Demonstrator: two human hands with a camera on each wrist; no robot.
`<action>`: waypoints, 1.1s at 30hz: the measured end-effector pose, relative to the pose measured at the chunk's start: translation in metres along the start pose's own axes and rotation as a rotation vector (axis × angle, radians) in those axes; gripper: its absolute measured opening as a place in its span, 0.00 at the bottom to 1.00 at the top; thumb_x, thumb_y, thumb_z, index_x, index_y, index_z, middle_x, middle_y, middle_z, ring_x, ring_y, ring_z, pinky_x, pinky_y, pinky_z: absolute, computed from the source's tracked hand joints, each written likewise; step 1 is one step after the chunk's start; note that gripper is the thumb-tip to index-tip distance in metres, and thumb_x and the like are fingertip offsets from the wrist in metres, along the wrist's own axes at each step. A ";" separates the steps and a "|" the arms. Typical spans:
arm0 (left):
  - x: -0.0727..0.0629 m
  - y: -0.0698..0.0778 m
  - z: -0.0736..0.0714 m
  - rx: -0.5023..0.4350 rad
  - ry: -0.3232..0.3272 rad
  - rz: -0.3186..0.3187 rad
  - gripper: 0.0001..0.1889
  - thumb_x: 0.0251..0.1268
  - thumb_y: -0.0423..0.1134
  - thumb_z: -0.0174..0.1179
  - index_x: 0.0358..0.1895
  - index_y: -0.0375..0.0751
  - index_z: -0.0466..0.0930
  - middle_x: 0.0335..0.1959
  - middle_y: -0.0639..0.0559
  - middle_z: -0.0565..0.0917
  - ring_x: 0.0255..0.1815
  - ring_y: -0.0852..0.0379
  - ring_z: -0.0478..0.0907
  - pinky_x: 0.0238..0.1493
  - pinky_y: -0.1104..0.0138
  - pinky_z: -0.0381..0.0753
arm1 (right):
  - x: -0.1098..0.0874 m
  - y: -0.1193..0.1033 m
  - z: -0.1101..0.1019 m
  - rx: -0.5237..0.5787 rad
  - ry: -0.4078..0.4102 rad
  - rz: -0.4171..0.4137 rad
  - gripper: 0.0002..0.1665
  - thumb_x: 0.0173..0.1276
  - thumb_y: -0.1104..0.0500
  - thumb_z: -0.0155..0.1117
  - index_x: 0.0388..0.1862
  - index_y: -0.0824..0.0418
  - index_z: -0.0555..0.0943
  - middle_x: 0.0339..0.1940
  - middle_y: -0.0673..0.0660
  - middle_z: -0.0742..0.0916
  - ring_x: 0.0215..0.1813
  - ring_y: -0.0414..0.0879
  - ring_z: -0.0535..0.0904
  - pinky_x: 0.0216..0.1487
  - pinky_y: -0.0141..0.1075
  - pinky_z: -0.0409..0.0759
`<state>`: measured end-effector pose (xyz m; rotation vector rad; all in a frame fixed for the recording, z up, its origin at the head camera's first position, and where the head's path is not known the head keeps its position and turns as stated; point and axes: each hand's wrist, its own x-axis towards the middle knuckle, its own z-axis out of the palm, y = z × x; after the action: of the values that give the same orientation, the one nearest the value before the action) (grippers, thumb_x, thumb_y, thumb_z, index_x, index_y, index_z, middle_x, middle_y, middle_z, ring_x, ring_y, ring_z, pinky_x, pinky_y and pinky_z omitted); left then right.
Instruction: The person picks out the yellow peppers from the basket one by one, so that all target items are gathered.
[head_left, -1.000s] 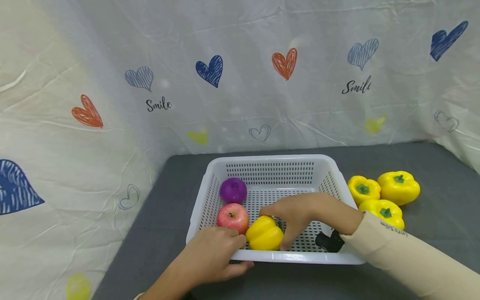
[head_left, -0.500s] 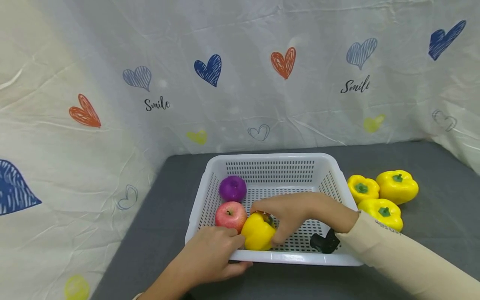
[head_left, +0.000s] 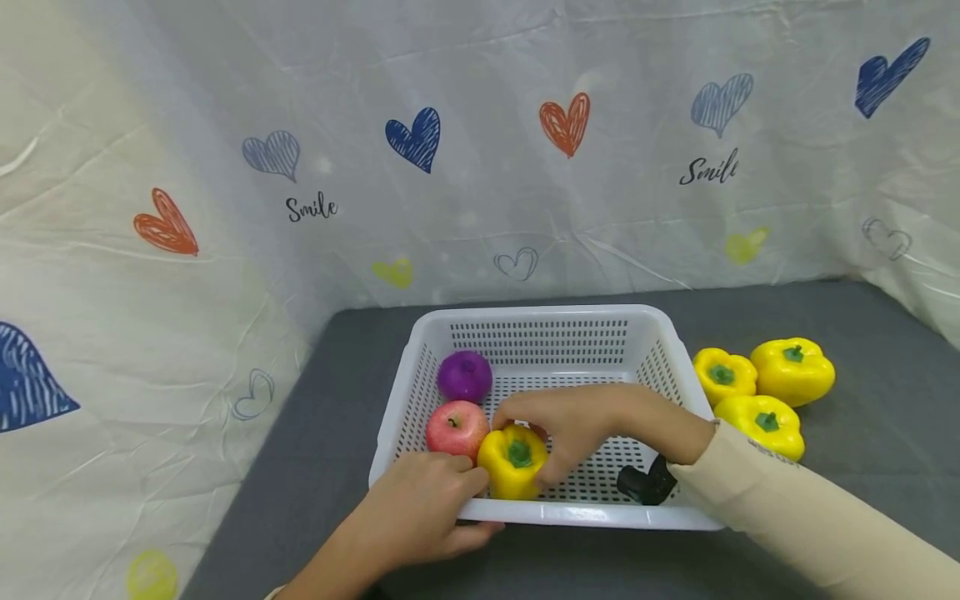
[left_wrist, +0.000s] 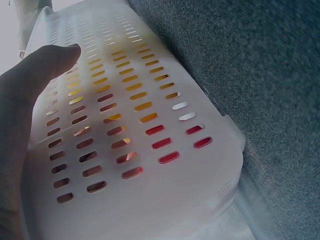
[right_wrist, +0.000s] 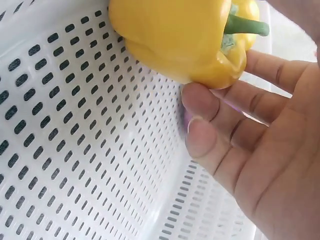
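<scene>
In the head view, my left hand (head_left: 422,504) grips the near rim of the white plastic basket (head_left: 600,516), thumb outside and fingers over the edge. The left wrist view shows that thumb (left_wrist: 60,59) against the slotted wall. My right hand (head_left: 570,427) reaches into the basket and holds a yellow bell pepper (head_left: 501,477), its green stem tilted up and toward me. From the right wrist, the pepper (right_wrist: 175,37) sits between thumb and fingers, near the basket's wall. A red apple (head_left: 456,429) lies just left of the pepper, and a purple round vegetable (head_left: 465,377) behind the apple.
To the right of the basket, three more yellow bell peppers (head_left: 793,372) stand grouped on the grey cloth (head_left: 322,433). A black wrist-worn device (head_left: 647,485) shows under the right wrist. A pale curtain (head_left: 465,208) printed with hearts hangs behind the table.
The right hand has moved slightly left with the pepper and turned it, so its green stem now faces up toward the head camera. The left hand keeps its place on the rim.
</scene>
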<state>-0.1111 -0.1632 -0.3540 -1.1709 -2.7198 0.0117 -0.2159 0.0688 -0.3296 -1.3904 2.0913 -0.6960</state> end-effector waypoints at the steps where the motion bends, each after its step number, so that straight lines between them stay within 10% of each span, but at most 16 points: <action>1: 0.000 0.000 0.000 -0.003 -0.007 -0.004 0.18 0.57 0.60 0.67 0.28 0.53 0.74 0.20 0.63 0.66 0.19 0.64 0.62 0.21 0.73 0.66 | 0.000 0.000 0.000 0.002 -0.003 0.002 0.38 0.52 0.54 0.78 0.62 0.49 0.73 0.52 0.39 0.78 0.51 0.37 0.75 0.53 0.33 0.77; 8: -0.001 0.000 0.000 -0.020 -0.016 -0.017 0.18 0.56 0.59 0.68 0.28 0.53 0.73 0.20 0.63 0.66 0.20 0.64 0.63 0.21 0.73 0.66 | 0.006 0.001 0.000 -0.035 -0.070 -0.011 0.46 0.53 0.54 0.80 0.70 0.48 0.70 0.58 0.37 0.78 0.57 0.35 0.74 0.64 0.35 0.70; 33: 0.000 0.000 0.000 -0.002 -0.010 -0.006 0.20 0.56 0.61 0.68 0.25 0.54 0.69 0.20 0.63 0.63 0.19 0.64 0.61 0.19 0.72 0.61 | 0.000 -0.003 -0.001 -0.164 0.023 -0.030 0.37 0.48 0.56 0.79 0.58 0.52 0.73 0.46 0.40 0.79 0.44 0.36 0.75 0.51 0.32 0.76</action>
<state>-0.1113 -0.1630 -0.3535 -1.1659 -2.7332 0.0140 -0.2149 0.0675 -0.3266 -1.5101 2.1910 -0.5653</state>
